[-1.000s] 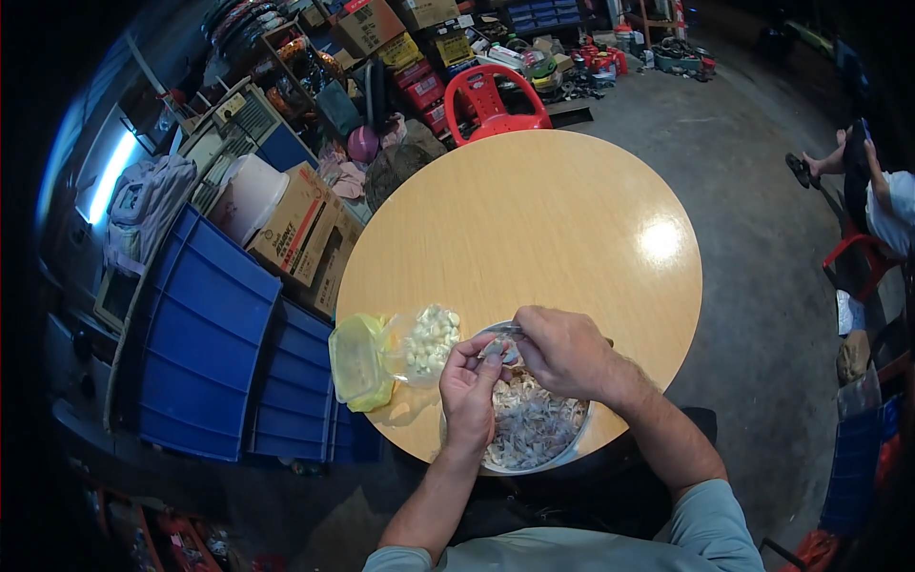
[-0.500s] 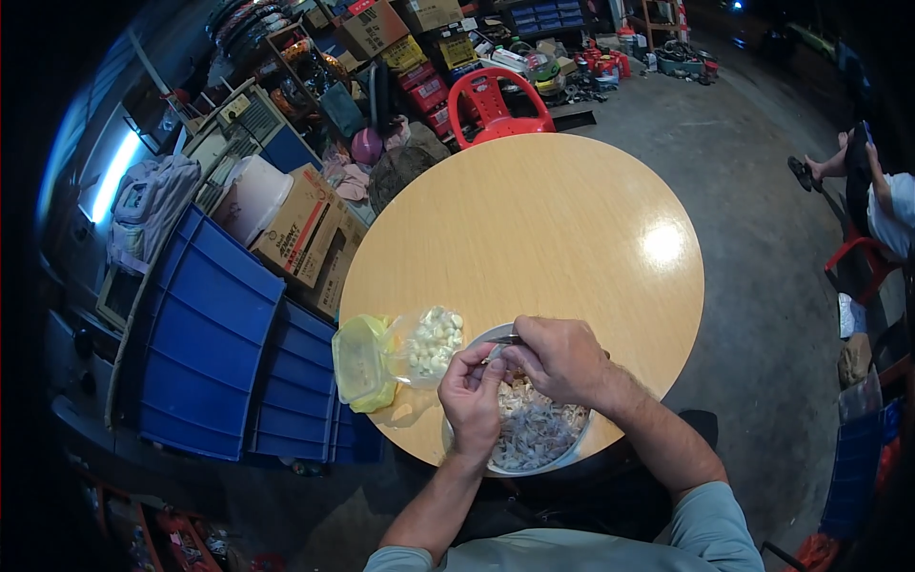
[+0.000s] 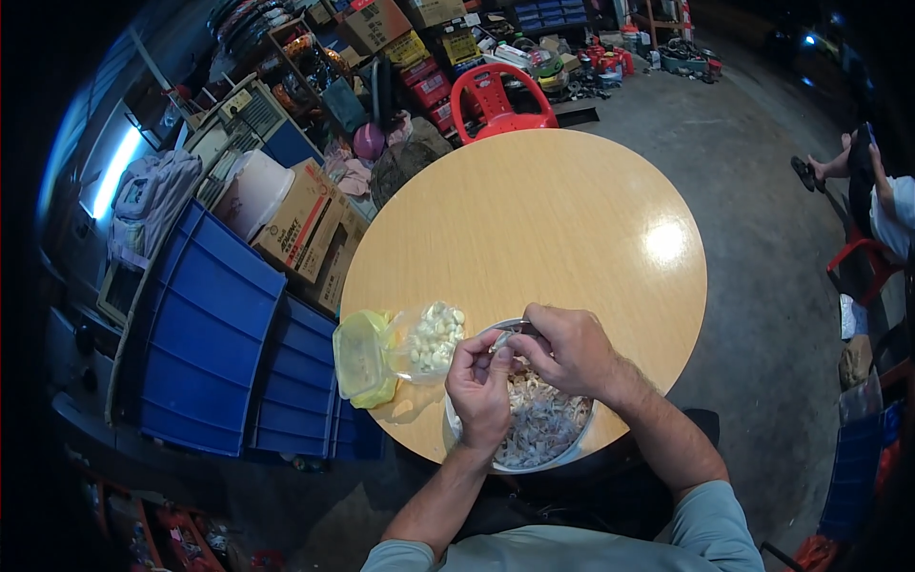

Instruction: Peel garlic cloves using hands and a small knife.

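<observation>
Both my hands meet over a white round bowl (image 3: 534,468) at the near edge of the table. My left hand (image 3: 479,396) pinches a pale garlic clove (image 3: 502,340) between thumb and fingertips. My right hand (image 3: 578,351) closes around a small knife, mostly hidden by the fingers, its dark metal touching or close to the clove. Purplish-white unpeeled garlic and papery skins (image 3: 538,424) fill the bowl. Left of the bowl, peeled white cloves (image 3: 437,334) lie in a clear plastic bag. Beside it stands a clear tub in a yellow bag (image 3: 362,360).
The round wooden table (image 3: 515,219) stretches ahead. A red plastic chair (image 3: 500,105) stands at its far side. Blue crates (image 3: 205,334) and cardboard boxes (image 3: 303,224) crowd the left. A seated person (image 3: 886,200) is at the far right.
Both hands stay together over the bowl, with slight shifts of the fingers. The right hand has risen a little and less of the knife shows. The clove has turned in the left fingers.
</observation>
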{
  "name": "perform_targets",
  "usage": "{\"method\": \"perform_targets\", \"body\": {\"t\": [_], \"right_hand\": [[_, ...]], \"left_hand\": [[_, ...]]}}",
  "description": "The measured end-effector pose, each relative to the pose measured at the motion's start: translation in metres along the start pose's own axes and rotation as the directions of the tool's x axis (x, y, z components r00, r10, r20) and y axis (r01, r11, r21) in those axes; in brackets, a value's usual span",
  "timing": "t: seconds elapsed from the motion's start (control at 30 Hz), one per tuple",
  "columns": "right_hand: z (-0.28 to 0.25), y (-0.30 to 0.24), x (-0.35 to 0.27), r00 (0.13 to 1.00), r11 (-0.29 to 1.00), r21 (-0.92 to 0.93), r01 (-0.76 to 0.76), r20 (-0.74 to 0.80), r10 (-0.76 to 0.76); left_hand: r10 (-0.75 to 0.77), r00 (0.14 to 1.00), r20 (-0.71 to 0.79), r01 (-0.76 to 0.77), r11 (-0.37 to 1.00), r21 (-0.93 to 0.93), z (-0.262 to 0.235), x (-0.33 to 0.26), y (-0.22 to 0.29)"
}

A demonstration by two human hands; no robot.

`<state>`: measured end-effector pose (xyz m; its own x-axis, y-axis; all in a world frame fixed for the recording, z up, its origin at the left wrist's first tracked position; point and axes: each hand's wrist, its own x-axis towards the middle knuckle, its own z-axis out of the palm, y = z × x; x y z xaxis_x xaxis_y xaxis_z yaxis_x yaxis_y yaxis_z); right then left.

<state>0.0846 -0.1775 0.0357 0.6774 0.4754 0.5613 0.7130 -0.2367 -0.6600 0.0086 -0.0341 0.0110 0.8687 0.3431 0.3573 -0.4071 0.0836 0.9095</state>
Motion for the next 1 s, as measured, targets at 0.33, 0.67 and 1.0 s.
{"method": "perform_targets", "body": {"t": [0.33,0.67,1.0], "right_hand": [[-0.001,0.004,0.002,0.997,0.998,0.041,-0.05,0.068,0.047],[-0.003,0.007,0.003,0.987,0.986,0.125,-0.111,0.126,0.095],[0.0,0.008,0.002,0.985,0.989,0.099,-0.107,0.144,0.092]], "left_hand": [[0.158,0.984,0.078,-0.175,0.929,0.325,-0.009,0.003,-0.003],[0.223,0.964,0.143,-0.264,0.837,0.478,-0.014,0.004,-0.004],[0.235,0.949,0.213,-0.314,0.783,0.538,-0.025,0.005,-0.011]]}}
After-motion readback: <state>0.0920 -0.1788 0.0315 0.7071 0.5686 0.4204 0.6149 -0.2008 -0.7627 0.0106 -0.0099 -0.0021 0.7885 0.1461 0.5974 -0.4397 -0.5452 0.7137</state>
